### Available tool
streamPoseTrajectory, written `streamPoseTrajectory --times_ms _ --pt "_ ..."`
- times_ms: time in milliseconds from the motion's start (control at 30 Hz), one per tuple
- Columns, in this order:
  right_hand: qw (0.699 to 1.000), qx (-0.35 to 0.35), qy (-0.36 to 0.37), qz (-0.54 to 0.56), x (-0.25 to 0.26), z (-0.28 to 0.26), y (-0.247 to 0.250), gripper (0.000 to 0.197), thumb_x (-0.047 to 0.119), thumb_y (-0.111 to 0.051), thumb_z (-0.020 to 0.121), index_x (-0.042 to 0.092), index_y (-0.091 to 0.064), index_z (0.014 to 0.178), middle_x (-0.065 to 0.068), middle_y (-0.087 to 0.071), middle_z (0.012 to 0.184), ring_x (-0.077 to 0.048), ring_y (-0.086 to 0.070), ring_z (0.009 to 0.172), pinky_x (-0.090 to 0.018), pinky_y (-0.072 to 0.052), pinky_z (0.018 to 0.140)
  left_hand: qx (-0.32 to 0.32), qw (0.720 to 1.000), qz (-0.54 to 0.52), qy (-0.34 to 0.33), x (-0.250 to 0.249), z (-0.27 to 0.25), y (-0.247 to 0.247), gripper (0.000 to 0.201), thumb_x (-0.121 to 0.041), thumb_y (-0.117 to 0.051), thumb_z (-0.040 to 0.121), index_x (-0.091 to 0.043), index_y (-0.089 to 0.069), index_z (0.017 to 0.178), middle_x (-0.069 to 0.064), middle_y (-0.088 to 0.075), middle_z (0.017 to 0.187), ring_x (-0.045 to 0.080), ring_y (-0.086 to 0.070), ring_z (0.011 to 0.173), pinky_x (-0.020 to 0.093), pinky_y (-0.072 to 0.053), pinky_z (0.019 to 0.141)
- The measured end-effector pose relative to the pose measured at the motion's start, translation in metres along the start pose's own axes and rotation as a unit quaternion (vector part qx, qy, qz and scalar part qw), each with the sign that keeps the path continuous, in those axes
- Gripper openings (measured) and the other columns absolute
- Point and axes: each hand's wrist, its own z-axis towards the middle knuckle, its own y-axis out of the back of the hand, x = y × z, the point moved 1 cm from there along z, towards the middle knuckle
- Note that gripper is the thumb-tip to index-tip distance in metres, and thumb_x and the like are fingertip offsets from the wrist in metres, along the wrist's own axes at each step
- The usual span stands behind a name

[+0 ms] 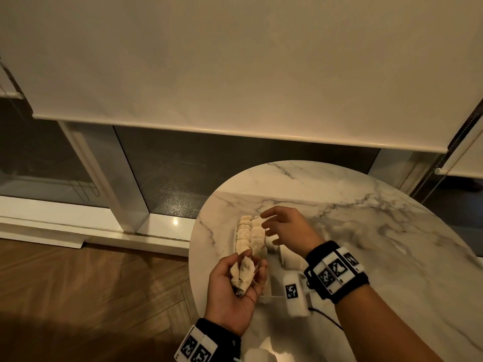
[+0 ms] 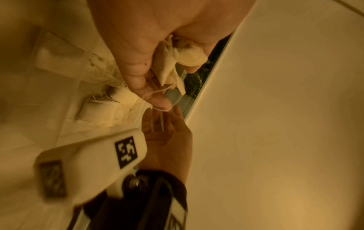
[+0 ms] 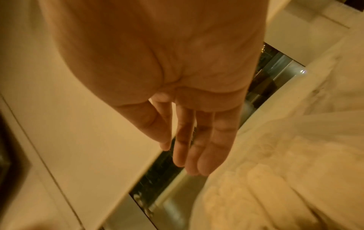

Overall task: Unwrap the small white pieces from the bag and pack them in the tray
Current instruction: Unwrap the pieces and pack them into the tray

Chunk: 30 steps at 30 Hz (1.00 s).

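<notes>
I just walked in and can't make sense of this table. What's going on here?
A person is packing small white pieces, which look like tea bags with strings, in rows in a tray on a round marble table. The left hand grips a few loose pieces. The right hand is open and empty, over the packed rows. I can't make out any bag.

Your scene is dim and warm-toned throughout. A small glare spot sits on the sill (image 1: 175, 221), well to the left of your left hand (image 1: 235, 291). Both wrist views are amber-tinted, soft and smeared; near your right hand (image 3: 167, 77) the surroundings are out of focus. Straight edges bow in the head view.
</notes>
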Motion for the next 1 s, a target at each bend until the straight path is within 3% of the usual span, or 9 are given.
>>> streamPoseTrajectory --times_ms 100,167,267,333,400,567,767,867,1000 --pt "0.998 -0.018 0.056 0.02 0.008 -0.041 0.0 0.02 0.01 -0.059 0.092 0.027 -0.07 0.09 0.0 -0.073 0.087 -0.015 -0.068 0.077 -0.032 -0.056 0.068 0.002 1.0 0.0 0.0 0.002 0.001 0.001 0.038 -0.019 -0.062 0.078 0.003 -0.066 0.109 0.02 -0.068 0.101 0.035 -0.07 0.084 0.036 -0.06 0.069" --pt "0.997 -0.021 0.075 -0.008 0.007 -0.066 -0.005 0.008 0.023 -0.067 0.089 0.025 -0.071 0.082 0.004 -0.072 0.078 -0.011 -0.068 0.072 -0.036 -0.059 0.071 -0.002 1.0 -0.007 -0.006 0.004 0.004 0.002 0.041 -0.019 -0.06 0.084 0.004 -0.065 0.118 0.02 -0.068 0.106 0.032 -0.068 0.092 0.038 -0.061 0.073" --pt "0.995 -0.017 0.069 -0.068 0.007 -0.092 -0.013 0.023 0.042 -0.072 0.084 0.021 -0.069 0.074 0.007 -0.068 0.064 -0.001 -0.06 0.056 -0.021 -0.049 0.057 -0.003 1.0 0.003 -0.017 0.009 0.007 0.002 0.044 -0.019 -0.057 0.088 0.0 -0.063 0.127 0.017 -0.068 0.114 0.029 -0.066 0.1 0.038 -0.057 0.084" --pt "0.991 -0.03 0.055 -0.121 0.005 -0.098 -0.016 0.033 0.05 -0.071 0.082 0.02 -0.068 0.07 0.008 -0.062 0.055 0.0 -0.054 0.05 -0.015 -0.039 0.048 0.001 1.0 0.018 -0.018 0.013 0.006 0.0 0.038 -0.018 -0.058 0.087 -0.001 -0.066 0.121 0.016 -0.071 0.106 0.027 -0.068 0.097 0.037 -0.052 0.091" --pt "0.987 -0.035 0.049 -0.149 0.002 -0.098 -0.015 0.035 0.049 -0.072 0.082 0.017 -0.067 0.067 0.008 -0.058 0.052 0.0 -0.052 0.048 -0.015 -0.036 0.046 0.003 0.999 0.028 -0.02 0.018 0.004 -0.004 0.037 -0.016 -0.06 0.082 -0.003 -0.069 0.116 0.014 -0.072 0.097 0.025 -0.07 0.086 0.034 -0.051 0.086" --pt "0.99 -0.016 0.063 -0.127 0.004 -0.101 -0.013 0.014 0.027 -0.07 0.083 0.02 -0.07 0.071 0.005 -0.065 0.059 0.0 -0.056 0.05 -0.015 -0.041 0.05 0.012 0.999 0.037 -0.022 0.023 0.0 -0.011 0.036 -0.016 -0.06 0.079 -0.004 -0.069 0.112 0.014 -0.074 0.1 0.027 -0.072 0.087 0.034 -0.056 0.08" --pt "0.988 -0.027 0.118 -0.095 0.016 -0.103 -0.003 0.01 0.03 -0.07 0.087 0.027 -0.07 0.077 0.011 -0.07 0.072 -0.003 -0.064 0.064 -0.017 -0.049 0.058 0.002 1.0 0.024 0.013 0.021 0.008 0.002 0.041 -0.022 -0.058 0.086 -0.007 -0.065 0.123 0.016 -0.067 0.108 0.028 -0.066 0.087 0.033 -0.056 0.066" --pt "0.991 -0.008 0.122 -0.06 0.015 -0.098 0.003 0.006 0.026 -0.071 0.09 0.026 -0.073 0.084 0.008 -0.072 0.075 -0.007 -0.068 0.068 -0.018 -0.05 0.056 0.001 0.999 0.011 0.034 0.019 0.006 0.003 0.034 -0.021 -0.058 0.088 -0.005 -0.065 0.117 0.015 -0.066 0.095 0.025 -0.064 0.07 0.03 -0.054 0.056" --pt "0.992 -0.001 0.121 -0.021 0.019 -0.089 0.013 0.003 0.019 -0.073 0.09 0.019 -0.075 0.087 0.002 -0.073 0.075 -0.011 -0.068 0.064 -0.019 -0.047 0.05 -0.002 0.999 0.003 0.053 0.013 0.005 0.007 0.023 -0.02 -0.061 0.084 -0.008 -0.065 0.102 0.01 -0.061 0.08 0.021 -0.057 0.06 0.021 -0.046 0.042"
